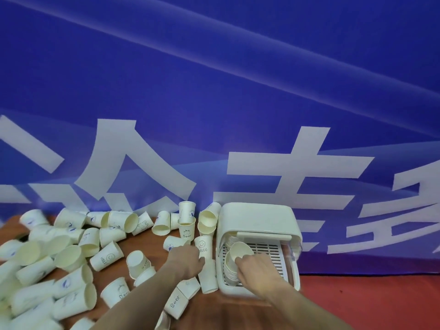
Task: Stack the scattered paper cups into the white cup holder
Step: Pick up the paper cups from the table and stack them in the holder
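Observation:
The white cup holder (259, 216) stands open at the right of a brown table, its slotted tray showing. Inside it, along the left wall, lies a row of nested cream paper cups (238, 251). My right hand (258, 270) rests on the near end of that row, fingers closed around it. My left hand (188, 258) reaches to an upright cup printed HELLO (204, 244) just left of the holder, fingers curled against its side. Several loose cups (71, 256) lie scattered over the table's left half.
A blue banner (214, 91) with large white characters hangs right behind the table. Two nested cups (187, 219) stand upright near the banner. Cups printed Bear (177, 303) lie by my left forearm. Red floor (381, 303) shows to the right.

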Available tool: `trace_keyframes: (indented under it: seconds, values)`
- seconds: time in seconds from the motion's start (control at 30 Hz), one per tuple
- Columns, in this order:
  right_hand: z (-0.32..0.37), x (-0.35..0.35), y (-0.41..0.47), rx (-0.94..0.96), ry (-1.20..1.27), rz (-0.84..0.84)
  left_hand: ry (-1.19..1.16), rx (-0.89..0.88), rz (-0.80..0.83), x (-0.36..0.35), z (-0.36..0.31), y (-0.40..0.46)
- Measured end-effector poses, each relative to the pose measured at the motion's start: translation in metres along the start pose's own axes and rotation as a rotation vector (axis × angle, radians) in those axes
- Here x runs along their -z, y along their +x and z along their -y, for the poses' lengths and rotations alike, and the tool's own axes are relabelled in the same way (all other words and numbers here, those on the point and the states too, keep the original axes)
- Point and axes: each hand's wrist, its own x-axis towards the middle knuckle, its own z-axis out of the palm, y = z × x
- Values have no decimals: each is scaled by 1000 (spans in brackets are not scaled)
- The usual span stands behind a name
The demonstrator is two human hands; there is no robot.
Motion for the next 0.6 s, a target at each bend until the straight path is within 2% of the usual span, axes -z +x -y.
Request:
trace_keyframes:
  seconds: [0.17, 0.37, 0.47, 0.6]
  values:
    - [11, -9, 14, -53, -76, 145, -18, 27, 41, -11, 25, -10]
    - [18, -13, 24, -91, -86, 215, -5, 61, 88, -17, 51, -16]
    - [21, -7, 30, -122, -39, 187, -11, 81, 83, -15, 59, -13]
    - [30, 17, 46, -151, 109, 47, 2, 80, 14, 0, 66, -11]
